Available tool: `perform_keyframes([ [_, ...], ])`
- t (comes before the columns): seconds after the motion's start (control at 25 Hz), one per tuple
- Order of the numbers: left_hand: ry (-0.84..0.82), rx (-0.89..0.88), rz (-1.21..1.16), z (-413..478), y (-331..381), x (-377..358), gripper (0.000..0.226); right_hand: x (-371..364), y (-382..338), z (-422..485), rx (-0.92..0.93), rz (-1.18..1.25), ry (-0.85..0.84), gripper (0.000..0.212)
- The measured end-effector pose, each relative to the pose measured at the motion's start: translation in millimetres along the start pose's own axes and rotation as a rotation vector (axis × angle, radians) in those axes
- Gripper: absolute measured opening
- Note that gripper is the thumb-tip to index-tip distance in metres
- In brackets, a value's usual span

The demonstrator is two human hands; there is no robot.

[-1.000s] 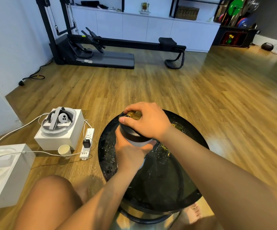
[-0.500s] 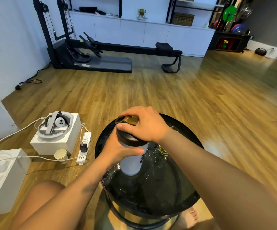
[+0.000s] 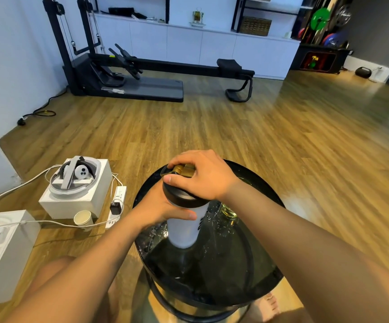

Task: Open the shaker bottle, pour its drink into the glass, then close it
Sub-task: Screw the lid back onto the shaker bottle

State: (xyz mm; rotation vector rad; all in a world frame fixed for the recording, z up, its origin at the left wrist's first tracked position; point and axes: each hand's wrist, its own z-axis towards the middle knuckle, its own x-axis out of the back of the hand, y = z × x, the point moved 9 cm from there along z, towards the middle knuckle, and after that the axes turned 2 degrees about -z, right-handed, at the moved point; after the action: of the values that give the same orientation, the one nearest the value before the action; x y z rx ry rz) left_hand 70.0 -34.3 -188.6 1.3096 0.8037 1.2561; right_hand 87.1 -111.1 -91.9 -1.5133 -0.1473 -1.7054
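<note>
A bare knee (image 3: 49, 273) shows at the near left, and both forearms reach out over a round black glass desk (image 3: 212, 280) on a metal ring base. The shaker bottle (image 3: 184, 229) stands upright a little left of the desk's middle, its white body rising to a black lid (image 3: 181, 198) with a gold flip cap (image 3: 184, 170). The left hand (image 3: 160, 206) grips the body just under the lid, thumb curled across the front. The right hand (image 3: 206, 176) sits on top with its fingers curled round the lid and cap, which is on the bottle. Water drops speckle the desk beside the bottle. The glass (image 3: 228, 209) stands toward the far right edge, just beyond the right wrist and partly hidden by it.

On the wood floor left of the desk lie a white box (image 3: 0, 252), a paper cup (image 3: 82, 217), a power strip (image 3: 119, 199) with a black plug in it, and a second white box (image 3: 77, 203) carrying a headset (image 3: 74, 176). Farther off an exercise machine (image 3: 142, 73) stretches along the white cabinets (image 3: 188, 43); a wicker basket (image 3: 255, 25) sits on top, and weight plates (image 3: 320, 18) fill the far right corner
</note>
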Motion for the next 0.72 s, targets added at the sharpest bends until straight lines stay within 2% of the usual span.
perform_keyframes([
  [0.16,0.089,-0.033,0.007,-0.7,-6.7,0.9,0.074,-1.1,-0.5,0.5,0.010,0.004,-0.013,0.033],
  [0.72,0.141,-0.030,0.051,-4.1,-8.5,1.0,0.077,-0.4,-1.8,-2.7,0.000,-0.001,-0.003,0.035],
])
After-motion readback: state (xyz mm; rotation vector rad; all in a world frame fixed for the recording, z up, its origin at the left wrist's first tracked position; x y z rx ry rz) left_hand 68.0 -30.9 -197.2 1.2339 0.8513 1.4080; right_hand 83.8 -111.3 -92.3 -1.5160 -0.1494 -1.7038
